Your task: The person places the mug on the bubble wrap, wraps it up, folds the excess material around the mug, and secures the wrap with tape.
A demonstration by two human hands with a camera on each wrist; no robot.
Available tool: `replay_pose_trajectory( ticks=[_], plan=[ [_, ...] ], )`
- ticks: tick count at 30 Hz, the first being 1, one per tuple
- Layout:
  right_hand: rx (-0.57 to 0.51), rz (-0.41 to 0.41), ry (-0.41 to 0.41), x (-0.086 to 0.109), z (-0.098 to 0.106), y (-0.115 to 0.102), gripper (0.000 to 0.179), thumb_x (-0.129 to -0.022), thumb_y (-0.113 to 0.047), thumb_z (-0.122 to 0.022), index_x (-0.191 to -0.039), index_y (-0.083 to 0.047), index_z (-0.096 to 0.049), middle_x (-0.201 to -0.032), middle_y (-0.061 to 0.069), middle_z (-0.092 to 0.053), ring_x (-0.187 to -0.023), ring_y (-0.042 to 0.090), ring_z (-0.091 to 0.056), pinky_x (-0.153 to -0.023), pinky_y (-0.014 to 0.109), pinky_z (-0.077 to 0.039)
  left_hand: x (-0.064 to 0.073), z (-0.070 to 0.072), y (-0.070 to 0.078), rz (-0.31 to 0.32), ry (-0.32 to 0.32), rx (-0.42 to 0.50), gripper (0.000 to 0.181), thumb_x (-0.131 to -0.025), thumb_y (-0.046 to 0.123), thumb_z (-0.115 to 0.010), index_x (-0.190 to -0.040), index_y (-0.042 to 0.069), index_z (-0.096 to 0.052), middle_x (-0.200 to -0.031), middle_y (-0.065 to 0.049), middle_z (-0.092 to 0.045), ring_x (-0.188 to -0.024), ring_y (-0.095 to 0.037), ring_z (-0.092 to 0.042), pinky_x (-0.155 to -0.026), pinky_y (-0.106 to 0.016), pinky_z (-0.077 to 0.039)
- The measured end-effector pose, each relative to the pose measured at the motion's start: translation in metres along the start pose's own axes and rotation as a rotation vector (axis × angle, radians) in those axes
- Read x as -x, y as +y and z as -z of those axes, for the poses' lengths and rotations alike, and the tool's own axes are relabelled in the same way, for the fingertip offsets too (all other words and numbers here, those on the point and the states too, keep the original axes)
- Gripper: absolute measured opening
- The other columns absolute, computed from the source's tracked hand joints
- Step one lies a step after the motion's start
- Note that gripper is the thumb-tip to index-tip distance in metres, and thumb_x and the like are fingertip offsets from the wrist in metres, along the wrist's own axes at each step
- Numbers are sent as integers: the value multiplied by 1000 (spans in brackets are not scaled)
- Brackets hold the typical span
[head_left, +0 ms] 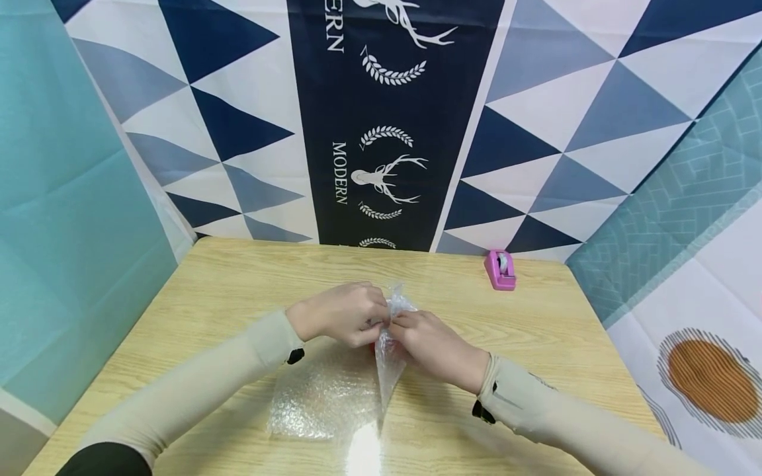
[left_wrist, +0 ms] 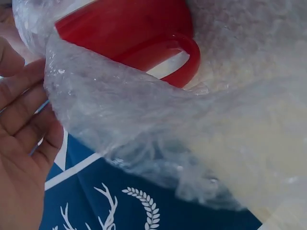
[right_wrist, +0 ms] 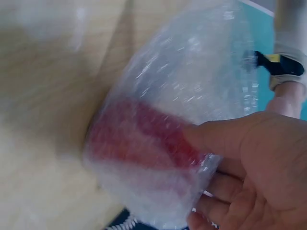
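Note:
A red mug (left_wrist: 134, 33) with its handle lies on a sheet of clear bubble wrap (head_left: 324, 396), part of which is raised over it. In the right wrist view the mug shows dimly red through the bubble wrap (right_wrist: 182, 91). My right hand (head_left: 434, 347) pinches the raised wrap, thumb on the outside and fingers behind its edge. Across from it, my left hand (head_left: 351, 314) grips the wrap beside the mug, fingers against the edge of the film. In the head view both hands meet at the fold and hide most of the mug.
A pink tape dispenser (head_left: 501, 270) stands at the back right of the wooden table (head_left: 238, 284). Patterned cloth (head_left: 393, 132) hangs behind the table, with more cloth on either side. Part of the wrap lies flat toward the front.

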State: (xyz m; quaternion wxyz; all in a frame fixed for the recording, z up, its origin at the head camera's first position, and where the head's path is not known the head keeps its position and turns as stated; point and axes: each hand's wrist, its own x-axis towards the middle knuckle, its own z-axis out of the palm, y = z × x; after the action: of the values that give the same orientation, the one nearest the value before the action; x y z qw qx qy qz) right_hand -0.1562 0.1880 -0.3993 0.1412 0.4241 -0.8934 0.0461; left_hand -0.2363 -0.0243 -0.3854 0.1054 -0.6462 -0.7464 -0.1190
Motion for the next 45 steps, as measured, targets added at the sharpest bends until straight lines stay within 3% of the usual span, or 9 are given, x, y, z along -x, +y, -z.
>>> replay_pose_trajectory(
  ticks=[4,8,13,17,21,28,32,36,45],
  plan=[
    [103,20,8,-1,0,1,20,-86,-12,-80,-104,-9,-72,-102,5,-74,-97,21,-72,-80,41,-58,-3,-2,1,84,-50,9,12,-85,10,-59,-92,14,-68,-77,5,-63,-72,-10,-55,-77,-30,-53],
    [132,34,-8,-2,1,0,20,-85,-11,-80,-104,-9,-72,-100,4,-74,-95,21,-72,-82,40,-57,-7,-4,1,147,-143,-12,12,-82,4,-62,-79,15,-67,-77,4,-64,-74,-12,-57,-76,-29,-53],
    [126,42,-39,-6,4,1,20,-79,-10,-84,-94,-12,-71,-93,3,-73,-89,19,-70,-78,40,-56,-12,-2,5,173,-235,-106,11,-84,7,-74,-83,18,-75,-81,5,-70,-79,-14,-63,-81,-31,-55],
    [98,39,-94,-11,6,5,17,-77,-10,-85,-86,-15,-71,-88,0,-73,-86,17,-69,-75,40,-54,-14,-1,8,170,-260,-165,6,-90,14,-74,-87,18,-77,-84,4,-72,-81,-14,-66,-86,-34,-56],
    [67,42,-163,-16,7,9,18,-78,-16,-87,-84,-17,-70,-87,-2,-71,-88,16,-67,-75,39,-51,-16,-2,8,200,-271,-147,7,-90,16,-74,-84,19,-77,-86,6,-72,-87,-15,-64,-87,-35,-54],
    [58,70,-182,-15,4,15,16,-81,-19,-84,-87,-17,-70,-96,-1,-71,-96,16,-65,-80,39,-49,-23,-5,12,285,-273,-154,13,-92,18,-72,-79,21,-72,-86,8,-70,-88,-16,-58,-78,-35,-49],
    [58,66,-165,-13,3,15,13,-83,-17,-81,-88,-16,-69,-105,2,-70,-101,19,-65,-83,39,-48,-20,-4,15,334,-258,-89,11,-90,14,-73,-80,20,-74,-84,8,-73,-99,-21,-62,-87,-39,-53],
    [49,58,-170,-11,3,15,14,-84,-18,-81,-88,-15,-68,-108,3,-70,-102,21,-65,-84,40,-48,-18,-2,17,388,-284,-10,12,-87,7,-70,-88,18,-73,-93,6,-75,-112,-24,-61,-99,-46,-52],
    [-155,-36,-254,-16,9,19,36,-79,-18,-87,-113,-10,-77,-122,5,-73,-116,23,-65,-88,41,-44,-19,4,18,488,-343,70,12,-94,13,-68,-104,17,-67,-101,4,-70,-113,-19,-56,-104,-41,-45]
  ],
)
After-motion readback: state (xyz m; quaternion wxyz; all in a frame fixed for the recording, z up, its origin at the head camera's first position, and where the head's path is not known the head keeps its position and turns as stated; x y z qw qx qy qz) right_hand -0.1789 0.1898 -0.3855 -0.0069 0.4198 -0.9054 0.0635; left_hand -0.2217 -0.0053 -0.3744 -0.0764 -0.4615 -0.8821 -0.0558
